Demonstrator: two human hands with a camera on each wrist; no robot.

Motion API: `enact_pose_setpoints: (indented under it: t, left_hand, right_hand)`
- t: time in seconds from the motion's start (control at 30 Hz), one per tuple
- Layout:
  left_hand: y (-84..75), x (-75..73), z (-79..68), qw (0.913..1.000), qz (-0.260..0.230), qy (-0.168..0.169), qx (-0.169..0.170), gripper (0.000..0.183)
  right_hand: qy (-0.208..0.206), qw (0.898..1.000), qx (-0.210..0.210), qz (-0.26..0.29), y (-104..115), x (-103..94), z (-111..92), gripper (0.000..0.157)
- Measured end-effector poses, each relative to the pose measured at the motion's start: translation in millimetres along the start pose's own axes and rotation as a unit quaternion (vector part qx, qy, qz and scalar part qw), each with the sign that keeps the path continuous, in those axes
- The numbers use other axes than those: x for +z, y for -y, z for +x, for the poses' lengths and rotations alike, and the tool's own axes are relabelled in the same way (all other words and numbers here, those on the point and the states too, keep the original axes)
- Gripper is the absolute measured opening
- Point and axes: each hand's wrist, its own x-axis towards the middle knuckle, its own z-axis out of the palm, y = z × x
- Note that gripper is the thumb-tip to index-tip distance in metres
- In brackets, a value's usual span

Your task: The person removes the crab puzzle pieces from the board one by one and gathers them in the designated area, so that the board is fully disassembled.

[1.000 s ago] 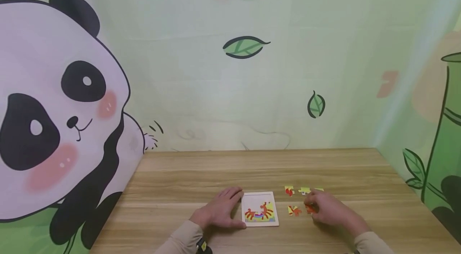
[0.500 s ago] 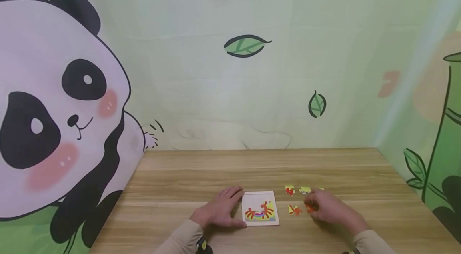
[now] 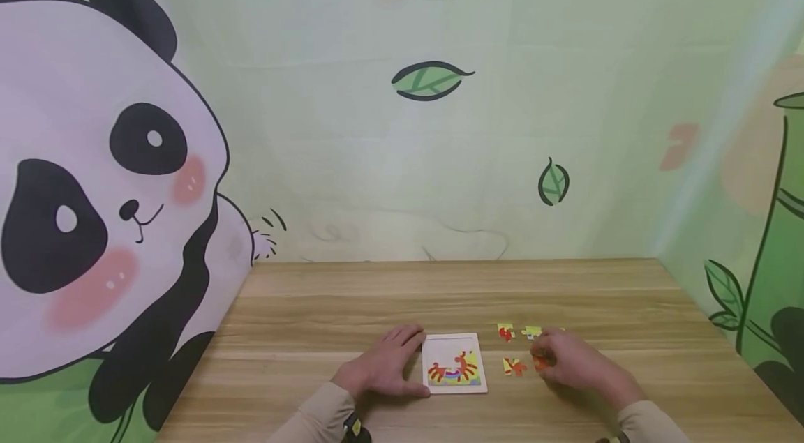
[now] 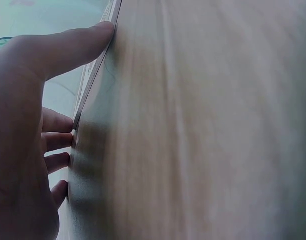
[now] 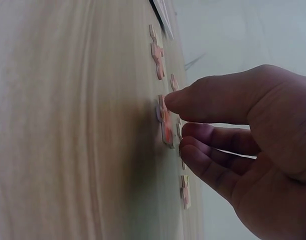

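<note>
A small white-framed puzzle board (image 3: 455,390) lies on the table, partly filled with a red crab picture. My left hand (image 3: 388,363) rests at its left side, fingers fairly straight; in the left wrist view the thumb (image 4: 88,45) touches the board's edge. To the right of the board, my right hand (image 3: 574,363) pinches a red puzzle piece (image 3: 540,363) at the table surface. The right wrist view shows the thumb on this puzzle piece (image 5: 166,125); the index finger is hidden. Close by lie a red-and-yellow piece (image 3: 514,366), another such piece (image 3: 505,331) and a yellow piece (image 3: 531,333).
A further yellow piece (image 3: 562,329) is mostly hidden behind my right hand. The wood-grain table (image 3: 377,296) runs back to a pale green printed backdrop (image 3: 326,150), with a large panda (image 3: 144,234) on its left side.
Both hands and the board stay almost in place. The yellow piece behind my right hand is slightly more covered now.
</note>
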Motion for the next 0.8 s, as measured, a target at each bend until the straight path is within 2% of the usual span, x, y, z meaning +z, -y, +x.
enact_pose_setpoints:
  t: [0.37, 0.57, 0.8]
  left_hand:
    - [1.3, -0.2, 1.3, 1.0, -0.002, 0.001, 0.001, 0.104]
    - [1.5, 1.0, 0.6, 1.0, -0.003, -0.001, 0.002, 0.104]
    - [1.5, 1.6, 0.7, 1.0, -0.003, 0.003, -0.003, 0.104]
  right_hand:
    - [-0.013, 1.0, 0.01, 0.0, 8, -3.5, 9, 0.031]
    - [-0.012, 0.999, 0.031, 0.003, 12, -1.6, 16, 0.035]
    - [-0.016, 1.0, 0.024, 0.005, 17, -0.4, 25, 0.035]
